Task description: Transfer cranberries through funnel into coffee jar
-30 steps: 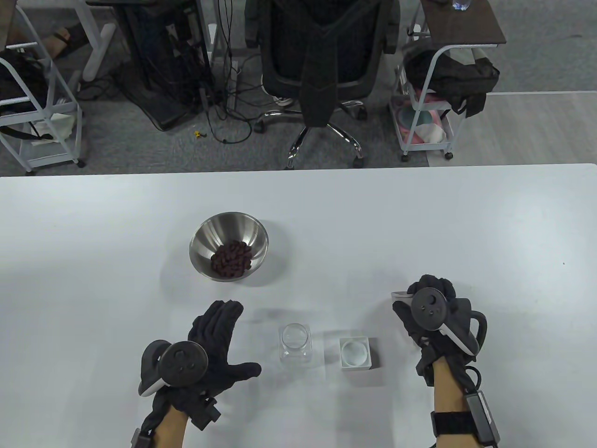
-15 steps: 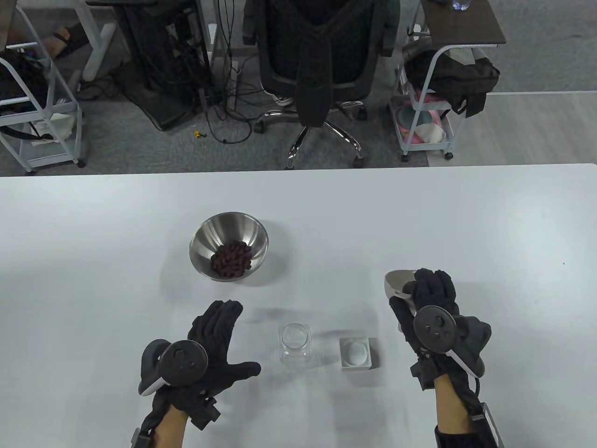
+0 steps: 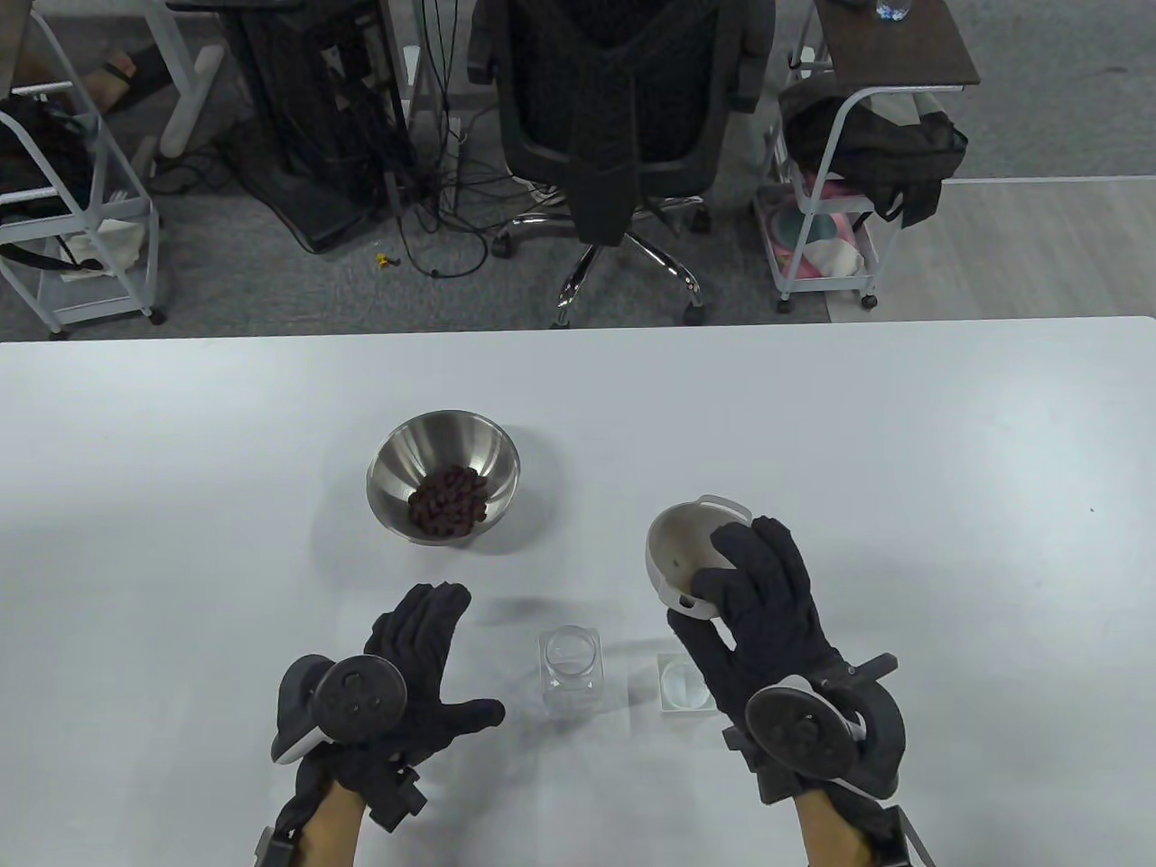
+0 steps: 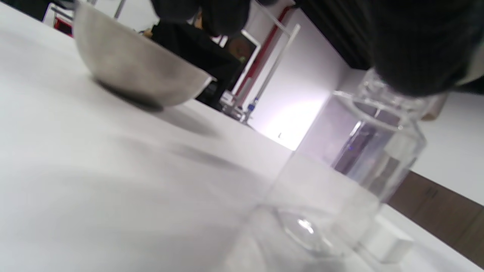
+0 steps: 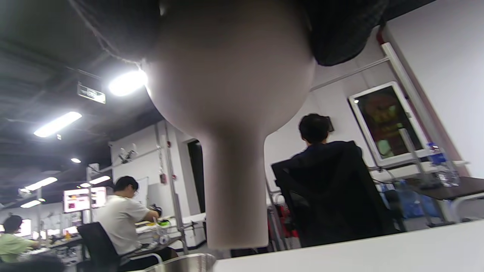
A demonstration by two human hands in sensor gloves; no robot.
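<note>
The right hand [image 3: 768,605] grips a white funnel [image 3: 684,551] above the tabletop [image 3: 903,433], thumb and fingers wrapped over its near rim, the wide mouth facing up and toward the camera in the table view. In the right wrist view the funnel [image 5: 234,113] fills the middle, its spout pointing down and ending above the tabletop [image 5: 378,245]. The funnel hangs beyond and to the right of the clear jar [image 3: 571,670], not over its mouth. The jar stands upright and open between the two hands, with nothing dark visible inside; in the left wrist view the jar [image 4: 351,181] stands close by, with the left hand's gloved thumb [image 4: 416,45] near its neck but whether they touch cannot be told. The left hand [image 3: 417,677] is released, fingers spread and thumb stretched toward the jar, holding nothing. Just right of the jar sits a white square lid [image 3: 682,684], partly covered by the right hand. The cranberries [image 3: 449,500] lie heaped in a steel bowl [image 3: 442,452], which stands farther back, beyond the left hand.
</note>
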